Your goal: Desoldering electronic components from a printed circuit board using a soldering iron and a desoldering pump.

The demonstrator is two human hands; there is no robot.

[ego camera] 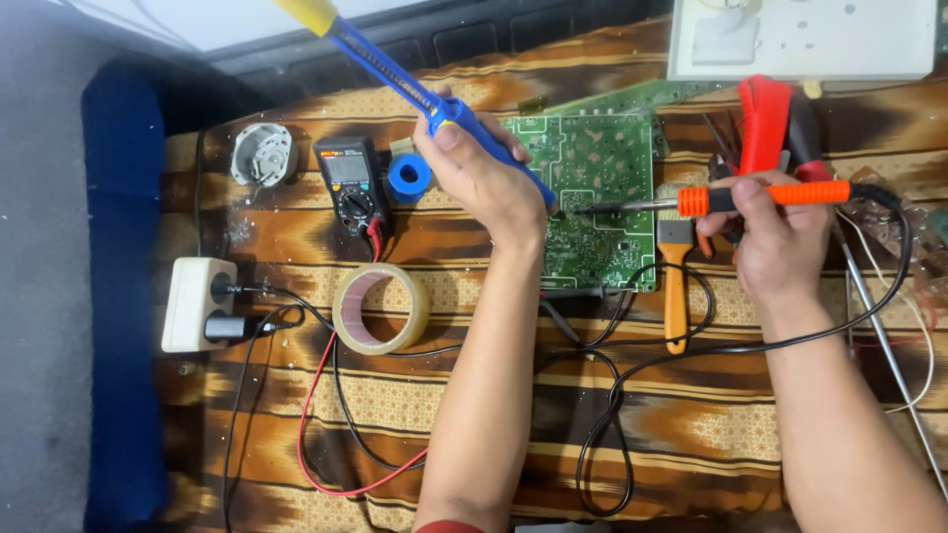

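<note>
Over the green circuit board (592, 197), left hand (479, 173) grips a blue desoldering pump (415, 94), hiding its tip; right hand (775, 237) clasps an orange-handled soldering iron (711, 201).

so the green printed circuit board (592, 197) sits mid-cloth, black handheld multimeter (352, 183) to its left, tan ring of packing tape (381, 308) below that, white plastic power strip (197, 303) far left, orange-handled flat brush (674, 286) right of the board.

A black handheld multimeter (351, 184) is lying at the far left of the patterned cloth, showing a small rectangular grey screen (347, 169) near its top, under a thin orange label strip. No packages or signs are showing anywhere else here.
</note>
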